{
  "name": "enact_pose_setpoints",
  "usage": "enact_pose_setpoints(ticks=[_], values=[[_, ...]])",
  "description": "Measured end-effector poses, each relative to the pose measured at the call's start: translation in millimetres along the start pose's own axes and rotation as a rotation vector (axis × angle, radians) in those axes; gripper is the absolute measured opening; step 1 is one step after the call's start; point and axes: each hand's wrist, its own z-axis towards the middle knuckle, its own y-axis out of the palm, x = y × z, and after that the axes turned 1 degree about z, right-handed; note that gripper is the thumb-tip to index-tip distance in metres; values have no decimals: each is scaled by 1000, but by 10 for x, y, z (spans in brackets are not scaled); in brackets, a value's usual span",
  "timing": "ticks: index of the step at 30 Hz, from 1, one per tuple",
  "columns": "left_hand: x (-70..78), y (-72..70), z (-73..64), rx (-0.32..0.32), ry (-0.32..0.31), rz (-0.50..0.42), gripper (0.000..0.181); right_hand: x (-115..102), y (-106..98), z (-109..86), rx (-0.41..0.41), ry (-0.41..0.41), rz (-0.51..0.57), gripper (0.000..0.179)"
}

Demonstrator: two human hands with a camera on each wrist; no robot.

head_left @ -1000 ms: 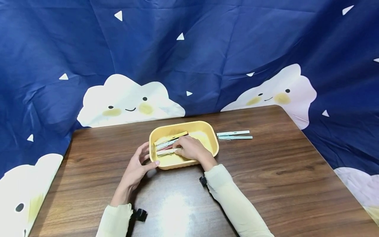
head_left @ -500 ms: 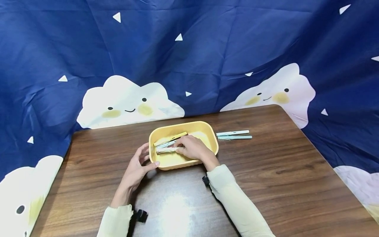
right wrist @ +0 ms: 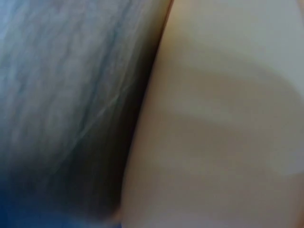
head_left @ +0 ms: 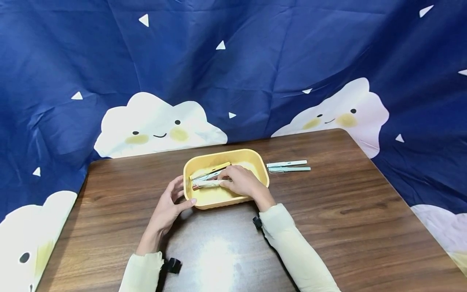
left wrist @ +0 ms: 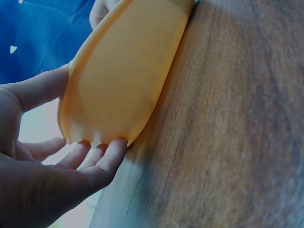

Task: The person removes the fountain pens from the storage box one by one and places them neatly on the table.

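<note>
A yellow plastic bin (head_left: pixel 226 202) stands on the table with several pens lying in its left half. My left hand (head_left: pixel 166 209) holds its left end, thumb at the near rim and fingers against the outer wall; the left wrist view shows the fingertips touching the bin (left wrist: pixel 114 76). Inside, my right hand (head_left: pixel 242 181) pinches the right end of a white pen (head_left: pixel 208 183). Around that pen lie a yellow pen (head_left: pixel 220 166), a pale blue pen (head_left: pixel 209 176) and a dark red pen (head_left: pixel 196 187), partly covered. In the right wrist view the blurred bin wall (right wrist: pixel 213 118) hides the fingers.
To the right of the bin, a white pen (head_left: pixel 287 163) and a light teal pen (head_left: pixel 290 169) lie side by side on the brown wooden table (head_left: pixel 346 211). Behind the table's far edge hangs a blue curtain (head_left: pixel 248 61) with cloud prints.
My right hand has shifted slightly right inside the bin, and the white pen has moved a little right and away from me with it. My left hand keeps its place.
</note>
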Motion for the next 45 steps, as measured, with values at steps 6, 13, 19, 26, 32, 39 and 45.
enact_pose_setpoints(ticks=[6,13,19,26,32,39,45], values=[[-5,6,9,3,3,5,85,30,-26,-45,50,-18,-15,9],[1,11,-5,5,2,-1,85,18,-97,-96,57,-28,-20,13],[-5,3,6,-3,6,3,85,16,-165,-122,72,-33,-32,14],[-13,-3,13,-4,6,3,85,32,-240,-163,88,-44,-44,16],[-14,-3,13,-1,10,6,85,44,-310,-191,99,-68,-42,19],[-15,-7,2,3,5,5,86,60,-369,-231,123,-92,-66,17],[-25,1,-5,0,2,-2,87,80,-389,-274,146,-109,-82,17]])
